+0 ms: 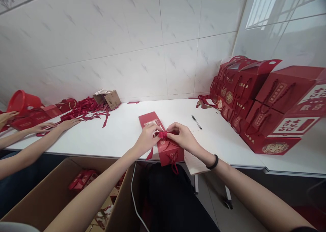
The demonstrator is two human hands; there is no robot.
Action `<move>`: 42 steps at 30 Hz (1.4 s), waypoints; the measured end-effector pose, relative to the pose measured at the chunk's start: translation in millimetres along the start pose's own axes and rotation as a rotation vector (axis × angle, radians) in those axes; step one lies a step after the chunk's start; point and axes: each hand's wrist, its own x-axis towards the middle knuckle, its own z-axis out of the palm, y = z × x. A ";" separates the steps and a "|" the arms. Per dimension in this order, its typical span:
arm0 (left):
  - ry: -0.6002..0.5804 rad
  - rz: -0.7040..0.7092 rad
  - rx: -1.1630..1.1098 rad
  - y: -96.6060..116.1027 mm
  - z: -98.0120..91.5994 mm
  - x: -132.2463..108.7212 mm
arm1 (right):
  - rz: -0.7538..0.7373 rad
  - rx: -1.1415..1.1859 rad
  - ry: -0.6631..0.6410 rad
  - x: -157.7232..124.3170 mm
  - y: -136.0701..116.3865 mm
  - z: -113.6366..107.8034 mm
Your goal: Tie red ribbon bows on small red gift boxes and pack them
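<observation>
A red gift box [170, 154] with gold print and a twisted cord handle sits at the table's front edge. On its top is a red ribbon bow [163, 134]. My left hand [149, 136] pinches the bow's left side, fingers closed on the ribbon. From the right, my right hand [181, 136] grips the other side between thumb and fingertips. One ribbon tail [150, 154] hangs down left of the box. Behind my left hand lies a flat red card piece [149, 118], partly covered by the hand. The knot itself is mostly hidden by my fingertips.
Stacked red gift boxes [270, 120] stand at right. A pen [196, 122] lies on the white table [122, 130]. A ribbon heap [84, 108], small cardboard box [108, 98] and red bucket [24, 101] are at left, near other people's hands [67, 124]. Below stands a large carton [48, 194].
</observation>
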 end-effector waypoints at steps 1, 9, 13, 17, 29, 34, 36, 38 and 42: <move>0.036 -0.007 0.032 2.2 1.4 -2.8 | -0.004 -0.001 0.002 0.0 -0.2 -0.2; 0.039 -0.071 -0.219 14.1 10.5 -17.1 | -0.022 -0.046 0.048 -1.2 -2.1 0.5; 0.063 -0.152 -0.444 15.3 18.2 -18.8 | -0.016 -0.052 0.061 0.3 -2.1 -0.9; 0.071 -0.235 -0.602 11.5 26.2 -16.8 | 0.050 -0.046 0.017 3.8 -3.1 -5.4; 0.041 -0.321 -0.827 8.1 25.6 -14.7 | 0.005 -0.173 -0.052 2.6 -7.4 -6.1; 0.087 -0.354 -0.842 9.2 26.4 -15.5 | -0.317 -0.339 0.033 -7.6 -4.1 -10.2; 0.090 -0.344 -0.828 10.1 26.0 -15.7 | -0.442 -0.440 0.031 -12.2 -2.5 -13.2; 0.074 -0.324 -0.811 10.3 25.2 -15.4 | -0.501 -0.513 0.018 -15.1 -0.9 -15.8; 0.049 -0.283 -0.797 8.6 23.1 -14.9 | -0.558 -0.562 0.037 -14.2 3.1 -17.3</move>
